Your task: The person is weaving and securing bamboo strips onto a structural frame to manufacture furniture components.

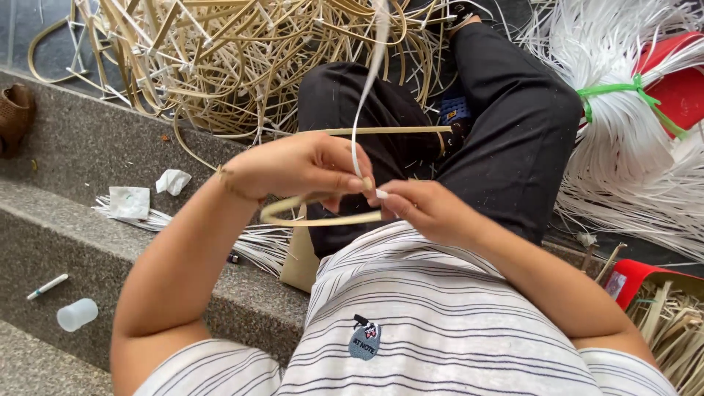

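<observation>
Head view looks down on a bent cane hoop (pixel 323 217), pale tan, held just above the person's lap between both hands. A thin white strip (pixel 364 95) runs up from the meeting point of the hands and out of the top of the frame. The left hand (pixel 297 167) grips the hoop, its fingers (pixel 345 182) pinching the strip against the cane. The right hand (pixel 425 209) meets it, fingers pressed together on the strip's lower end. A straight cane stick (pixel 389 130) lies across the black trousers. Beyond the knees sits a tangled pile of cane frames (pixel 220 59). A bundle of white strips (pixel 631 132), tied with a green band (pixel 623 89), lies to the right beside a red container (pixel 678 84). On the stone step (pixel 59 235) to the left lie crumpled white paper (pixel 172 181), a small square white packet (pixel 130 202), a white pen (pixel 47 286) and a clear plastic cup (pixel 76 314) on its side.
</observation>
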